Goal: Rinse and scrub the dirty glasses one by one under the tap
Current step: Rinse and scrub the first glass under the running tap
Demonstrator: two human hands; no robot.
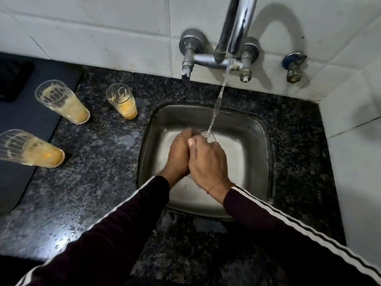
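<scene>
Glass (207,135): clear, held over sink (255,129), rim under tap (237,27) stream. Three glasses (61,102) (122,101) (31,148): upright on countertop (107,162), orange residue inside.

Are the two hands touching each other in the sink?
Touching. The head view shows the left hand pressed against the right hand, no gap between them, over the sink.

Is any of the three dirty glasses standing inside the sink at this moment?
No, the three dirty glasses all stand on the counter left of the sink.
</scene>
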